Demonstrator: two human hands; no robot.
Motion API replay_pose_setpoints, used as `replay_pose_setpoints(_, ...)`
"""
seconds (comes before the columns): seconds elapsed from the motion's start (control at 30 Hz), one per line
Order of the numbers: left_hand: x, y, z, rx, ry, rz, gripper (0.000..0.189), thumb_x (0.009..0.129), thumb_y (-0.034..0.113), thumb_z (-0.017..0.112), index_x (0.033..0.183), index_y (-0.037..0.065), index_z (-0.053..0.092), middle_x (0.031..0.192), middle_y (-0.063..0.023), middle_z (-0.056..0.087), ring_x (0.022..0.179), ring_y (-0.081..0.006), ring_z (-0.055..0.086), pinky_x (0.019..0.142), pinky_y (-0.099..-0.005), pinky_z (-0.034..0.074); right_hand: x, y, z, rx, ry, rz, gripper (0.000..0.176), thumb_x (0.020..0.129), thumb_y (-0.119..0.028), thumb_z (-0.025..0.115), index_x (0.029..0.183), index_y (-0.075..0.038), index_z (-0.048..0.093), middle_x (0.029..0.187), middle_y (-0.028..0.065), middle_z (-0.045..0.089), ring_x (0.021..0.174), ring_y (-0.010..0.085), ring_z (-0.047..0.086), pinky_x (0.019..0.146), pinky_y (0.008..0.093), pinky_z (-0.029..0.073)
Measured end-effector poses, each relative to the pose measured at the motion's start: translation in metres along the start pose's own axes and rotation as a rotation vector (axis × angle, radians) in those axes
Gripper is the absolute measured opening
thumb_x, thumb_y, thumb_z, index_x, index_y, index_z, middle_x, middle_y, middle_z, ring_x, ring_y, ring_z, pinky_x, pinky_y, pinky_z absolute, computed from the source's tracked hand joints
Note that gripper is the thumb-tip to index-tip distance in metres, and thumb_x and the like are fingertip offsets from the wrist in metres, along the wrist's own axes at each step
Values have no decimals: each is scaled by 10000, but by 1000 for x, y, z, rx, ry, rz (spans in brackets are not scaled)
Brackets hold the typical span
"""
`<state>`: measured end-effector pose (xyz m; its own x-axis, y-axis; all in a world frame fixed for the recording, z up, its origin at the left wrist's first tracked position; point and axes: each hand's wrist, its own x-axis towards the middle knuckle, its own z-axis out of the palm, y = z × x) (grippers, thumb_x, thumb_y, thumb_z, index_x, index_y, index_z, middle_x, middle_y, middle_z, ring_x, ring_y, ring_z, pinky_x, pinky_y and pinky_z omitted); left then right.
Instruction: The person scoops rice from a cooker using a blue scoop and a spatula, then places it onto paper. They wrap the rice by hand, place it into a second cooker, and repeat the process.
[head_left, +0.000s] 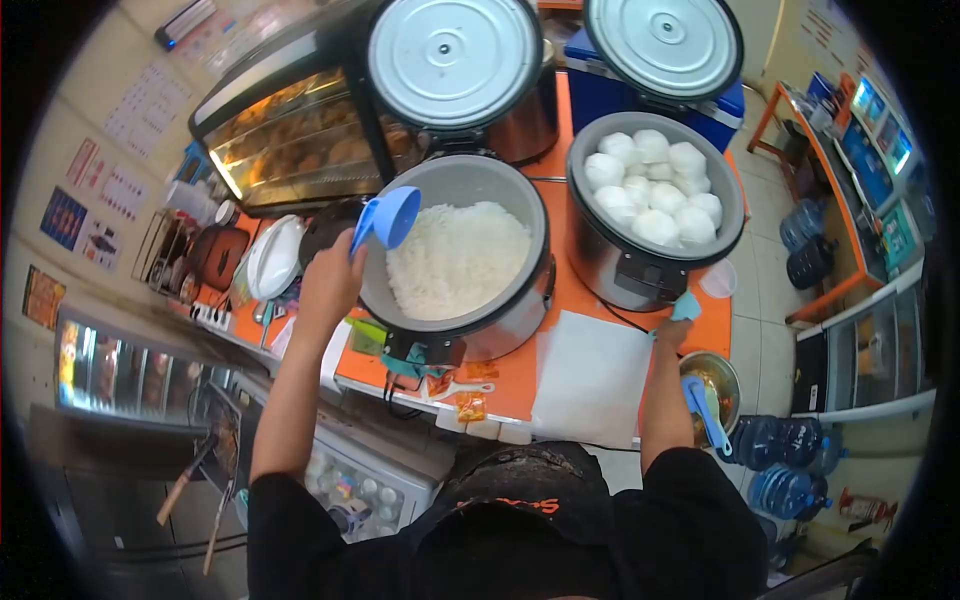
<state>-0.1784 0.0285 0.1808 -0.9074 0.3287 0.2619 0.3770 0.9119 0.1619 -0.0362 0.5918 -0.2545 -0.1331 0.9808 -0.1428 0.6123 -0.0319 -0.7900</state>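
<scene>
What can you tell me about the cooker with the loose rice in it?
The cooker is round and deep, with a grey inner pot, a shiny, metal-looking body and a dark front latch. It stands open and upright on the orange counter, its pale round lid raised behind. White rice lies inside, below the rim. The left hand holds a blue scoop at its left side; contact is unclear.

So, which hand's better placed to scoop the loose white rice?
Left hand, likely: it holds the blue plastic scoop beside the rice. The right hand is farther off, holding a pale teal cloth.
</scene>
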Motion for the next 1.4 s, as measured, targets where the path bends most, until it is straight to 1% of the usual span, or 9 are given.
replay_pose_setpoints(0.27, 78, -44, 131, 530, -147, 82, 273, 921, 107, 560, 1104, -74, 648, 853, -166, 732, 742, -310, 750, 628, -391, 603, -81, -20, -107, 823, -613, 28, 290, 951, -8, 613, 1205, 11, 475, 957, 109, 628, 765, 204, 663, 616, 326, 531)
replay_pose_setpoints(0.43, 71, -15, 150, 489, -279, 98, 214, 904, 111, 571, 988, 6, 737, 922, -145, 752, 827, -272, 758, 688, -373, 608, -195, -47, -163, 849, -663, 81, 284, 951, -5, 578, 1211, -42, 470, 872, 50, 537, 702, 162, 602, 595, 301, 491)
replay_pose_setpoints(0.73, 48, 0, 114, 327, -816, 284, 214, 838, 44, 597, 980, -8, 749, 1028, -217, 733, 965, -369, 725, 790, -434, 589, -307, -90, -125, 899, -972, 164, 384, 932, -45, 616, 1253, -70, 406, 1039, 51, 506, 639, 103, 494, 539, 272, 420)
replay_pose_setpoints(0.87, 52, 11, 85, 383, -1034, 305, 253, 852, 101, 587, 1046, 23, 731, 1043, -211, 726, 1011, -373, 703, 846, -468, 561, -332, -124, -93, 758, -984, -135, 482, 880, -39, 695, 1249, -84, 389, 1071, 37, 482, 730, 89, 513, 571, 245, 450)
replay_pose_setpoints(1.0, 110, -8, 83, 256, -1289, 313, 266, 898, 210, 624, 1052, 15, 719, 1019, -202, 728, 933, -370, 696, 814, -461, 528, -344, -155, -76, 778, -965, -101, 649, 789, 31, 778, 1250, -80, 337, 1050, 44, 467, 889, 122, 520, 728, 259, 496)
replay_pose_setpoints(1.03, 121, -4, 72, 127, -1275, 222, 274, 908, 257, 635, 1030, 27, 720, 976, -199, 729, 909, -369, 694, 804, -472, 515, -345, -159, -74, 777, -959, -110, 676, 771, 44, 787, 1248, -82, 326, 1050, 46, 463, 901, 124, 516, 739, 264, 497)
replay_pose_setpoints(1.13, 156, -19, 108, 90, -854, 516, 238, 903, 174, 594, 1043, 21, 710, 895, -214, 727, 805, -364, 725, 685, -474, 565, -350, -167, -73, 753, -944, -137, 758, 726, 78, 806, 1257, -90, 292, 1061, 49, 450, 931, 126, 503, 763, 270, 499)
replay_pose_setpoints(1.23, 159, -13, 157, 147, -401, 421, 259, 912, 111, 542, 1108, -19, 652, 848, -209, 725, 755, -353, 729, 666, -470, 579, -359, -169, -69, 749, -934, -114, 847, 698, 102, 812, 1295, -105, 249, 1100, 51, 425, 947, 118, 483, 764, 254, 494)
replay_pose_setpoints(1.4, 120, 12, 186, 109, -386, 525, 250, 913, 59, 493, 1099, -95, 561, 786, -209, 705, 705, -370, 717, 622, -454, 580, -363, -175, -64, 803, -915, 20, 973, 648, 133, 828, 1340, -130, 197, 1142, 47, 387, 970, 110, 448, 774, 222, 474)
